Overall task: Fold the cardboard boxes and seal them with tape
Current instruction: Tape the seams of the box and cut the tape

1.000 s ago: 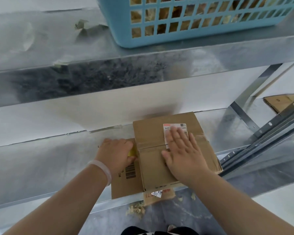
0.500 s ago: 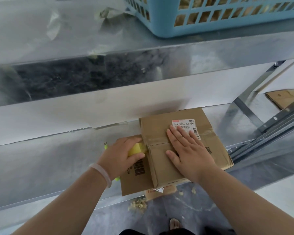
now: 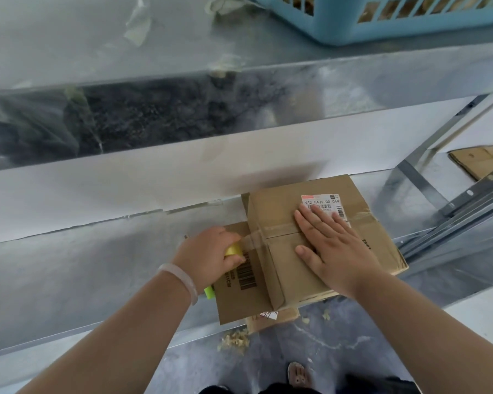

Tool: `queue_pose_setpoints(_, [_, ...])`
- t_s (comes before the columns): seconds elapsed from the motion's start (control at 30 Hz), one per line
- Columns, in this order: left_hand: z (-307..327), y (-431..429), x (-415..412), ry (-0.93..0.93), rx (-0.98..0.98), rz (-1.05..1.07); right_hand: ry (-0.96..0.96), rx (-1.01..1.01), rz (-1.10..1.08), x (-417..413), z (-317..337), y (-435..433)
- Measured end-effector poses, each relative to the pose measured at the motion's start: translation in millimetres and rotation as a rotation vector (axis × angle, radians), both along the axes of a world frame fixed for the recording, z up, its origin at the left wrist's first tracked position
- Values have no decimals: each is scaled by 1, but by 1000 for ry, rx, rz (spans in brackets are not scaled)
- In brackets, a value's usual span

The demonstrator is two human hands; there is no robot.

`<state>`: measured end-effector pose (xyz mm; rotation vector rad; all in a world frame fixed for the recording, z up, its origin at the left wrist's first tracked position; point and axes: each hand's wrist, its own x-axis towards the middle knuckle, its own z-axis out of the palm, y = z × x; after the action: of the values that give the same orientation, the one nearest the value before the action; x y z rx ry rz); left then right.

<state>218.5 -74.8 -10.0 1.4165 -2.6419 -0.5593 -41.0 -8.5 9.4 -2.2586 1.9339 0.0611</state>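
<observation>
A brown cardboard box [image 3: 279, 211] with a white shipping label [image 3: 320, 201] lies on the lower metal shelf [image 3: 97, 265]. My right hand [image 3: 333, 248] presses flat on its closed top flaps, fingers straight. My left hand [image 3: 211, 258] grips a yellow tape dispenser [image 3: 234, 249] at the box's left edge. A strip of clear tape [image 3: 268, 233] runs from the dispenser across the flap seam. A flat cardboard piece with a barcode [image 3: 239, 297] lies under the box to its left.
A blue plastic basket [image 3: 396, 27] holding cardboard stands on the upper shelf, with tape scraps near it. A flattened cardboard sheet [image 3: 475, 160] lies at the far right behind metal rails [image 3: 453, 220]. Debris [image 3: 234, 341] lies on the floor below.
My left hand has pulled the dispenser leftward off the box top, and clear tape now shows across the seam. My right hand has stayed pressed on the flaps.
</observation>
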Motion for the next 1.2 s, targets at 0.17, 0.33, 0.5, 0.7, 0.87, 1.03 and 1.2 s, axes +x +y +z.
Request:
queue_pose_setpoints(0.17, [0, -2, 1, 10, -6, -12, 4, -4, -5, -1, -1, -1])
queue_pose_setpoints(0.33, [-4, 6, 5, 290, 82, 65, 22, -2, -10, 0, -1, 0])
queue_pose_setpoints(0.5, [-10, 7, 1, 294, 2, 82, 17, -2, -17, 0, -1, -1])
queue_pose_setpoints(0.7, [-8, 4, -11, 186, 10, 44, 20, -1, -18, 0, 1, 0])
queue_pose_setpoints(0.87, [-7, 2, -23, 116, -56, -15, -9, -32, -24, 0, -1, 1])
queue_pose_setpoints(1.03, [-4, -10, -31, 75, 6, -44, 123, -193, -38, -1, -1, 1])
queue_pose_setpoints(1.2, [10, -21, -37, -21, 52, -92, -42, -530, -102, 31, 7, 19])
